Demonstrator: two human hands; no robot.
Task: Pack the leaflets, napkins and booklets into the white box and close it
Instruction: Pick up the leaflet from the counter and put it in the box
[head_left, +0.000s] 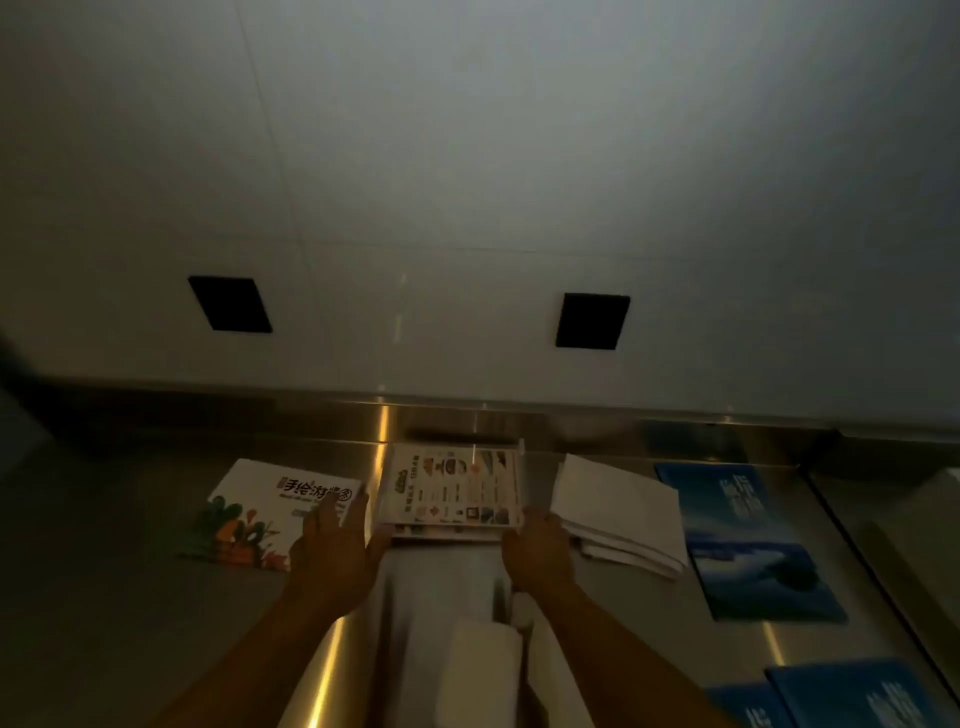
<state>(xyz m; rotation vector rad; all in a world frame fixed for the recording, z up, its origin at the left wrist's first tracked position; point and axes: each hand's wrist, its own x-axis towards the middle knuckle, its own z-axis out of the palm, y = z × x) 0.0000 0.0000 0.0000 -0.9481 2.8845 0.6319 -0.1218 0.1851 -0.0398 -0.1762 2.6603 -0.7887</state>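
A stack of printed leaflets (452, 486) lies at the middle of the steel counter, with a white rim (447, 541) along its near edge that looks like the white box. A white flap (483, 670) reaches from there toward me. My left hand (332, 545) lies with straight fingers along the stack's left edge, thumb touching its near left corner. My right hand (537, 551) curls its fingers round the stack's near right corner. Folded white napkins (618, 512) lie just right of it. A colourful booklet (254, 514) lies on the left, partly under my left hand.
Blue booklets lie on the right (753, 540), and more of them sit at the bottom right (857, 696). A raised steel ledge (675, 431) and a white wall with two dark square openings (592, 320) close off the back. The light is dim.
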